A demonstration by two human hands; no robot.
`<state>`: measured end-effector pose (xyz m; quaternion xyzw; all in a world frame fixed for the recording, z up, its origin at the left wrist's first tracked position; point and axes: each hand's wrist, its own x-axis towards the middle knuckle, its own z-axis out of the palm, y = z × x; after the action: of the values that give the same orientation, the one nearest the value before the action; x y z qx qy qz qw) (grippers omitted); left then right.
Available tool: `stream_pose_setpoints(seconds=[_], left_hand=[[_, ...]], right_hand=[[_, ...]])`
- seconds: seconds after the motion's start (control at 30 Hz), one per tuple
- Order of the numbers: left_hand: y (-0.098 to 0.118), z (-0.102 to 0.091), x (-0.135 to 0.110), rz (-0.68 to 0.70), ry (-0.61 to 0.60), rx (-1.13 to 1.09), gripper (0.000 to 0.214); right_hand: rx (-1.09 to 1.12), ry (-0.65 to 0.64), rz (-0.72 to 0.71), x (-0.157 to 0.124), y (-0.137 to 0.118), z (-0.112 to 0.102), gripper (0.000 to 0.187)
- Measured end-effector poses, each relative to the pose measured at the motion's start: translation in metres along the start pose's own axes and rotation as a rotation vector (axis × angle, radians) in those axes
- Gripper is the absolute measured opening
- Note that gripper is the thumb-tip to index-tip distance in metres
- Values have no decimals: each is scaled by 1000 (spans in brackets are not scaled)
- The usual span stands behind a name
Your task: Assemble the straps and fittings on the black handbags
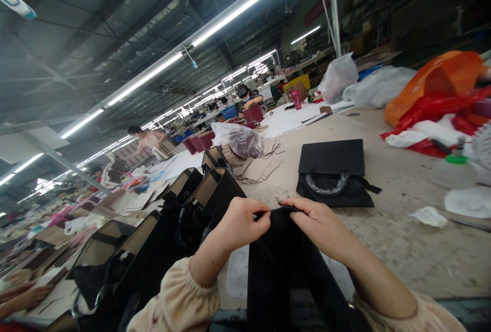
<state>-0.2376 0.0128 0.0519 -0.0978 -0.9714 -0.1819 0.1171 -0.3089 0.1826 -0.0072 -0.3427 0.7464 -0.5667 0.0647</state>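
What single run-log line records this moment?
left hand: pinching black bag top edge | right hand: pinching same edge | to its left: open bags in row

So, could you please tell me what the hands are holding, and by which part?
The left hand and right hand pinch the black bag by its top edge.

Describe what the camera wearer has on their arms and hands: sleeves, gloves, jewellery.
Both the left hand and right hand are bare: no gloves, rings or watch show. The left sleeve and right sleeve are pale cream-pink fabric, gathered into elastic cuffs that leave the forearms uncovered.
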Motion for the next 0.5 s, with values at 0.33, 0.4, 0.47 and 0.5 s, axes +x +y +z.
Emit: stream_pose_setpoints(seconds=[0.33,0.4,0.47,0.5], left_hand=[[0,-3,6,58,-49,83,18],[1,-5,7,70,-80,91,20],[1,-8,6,82,-112,98,23],[1,-9,5,89,-119,103,24]], right_hand=[[12,-1,-8,-1,1,1,42],[13,2,-10,-1,1,1,42],[15,2,-13,-1,0,1,43],[16,2,-14,-1,0,1,43]])
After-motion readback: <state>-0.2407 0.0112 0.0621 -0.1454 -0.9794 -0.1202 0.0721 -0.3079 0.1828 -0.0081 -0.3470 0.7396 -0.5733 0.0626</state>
